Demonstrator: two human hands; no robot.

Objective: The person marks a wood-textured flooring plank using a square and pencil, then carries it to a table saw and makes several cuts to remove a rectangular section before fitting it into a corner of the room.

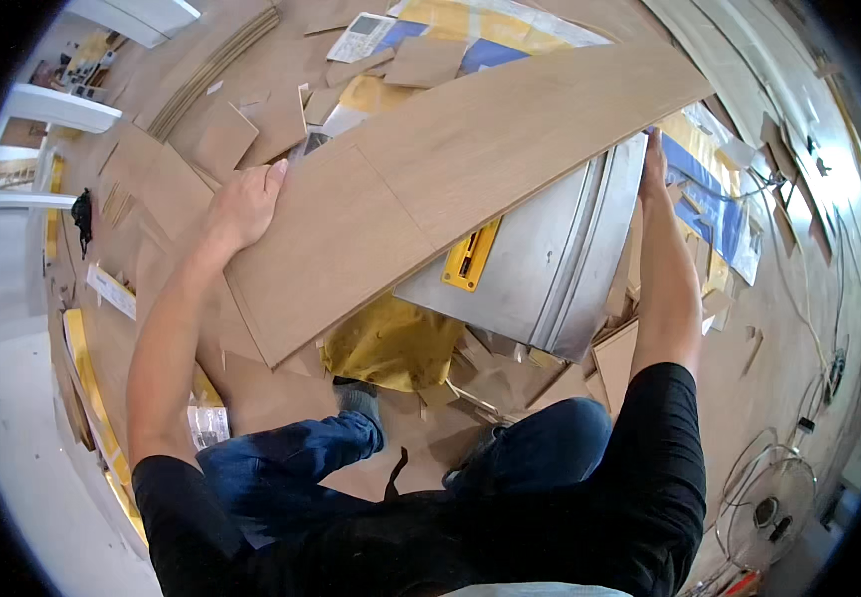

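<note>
A long wood-look floorboard [430, 179] lies slantwise over the grey metal top of a table saw [530, 269]. A thin line crosses the board near its left part. My left hand [248, 207] is closed on the board's far left edge, thumb on top. My right hand [655, 164] is at the saw top's right edge, just below the board's right part. Its fingers are mostly hidden, so I cannot tell what it grips. A yellow slotted insert [471, 255] shows in the saw top beside the board. The blade is not visible.
Board offcuts [276, 124] litter the floor around the saw. A yellow bag [390, 343] hangs at the saw's near side, by my feet. Cables [808, 338] run along the right, near a round wire-caged fan [770, 512]. Stacked long strips [216, 70] lie far left.
</note>
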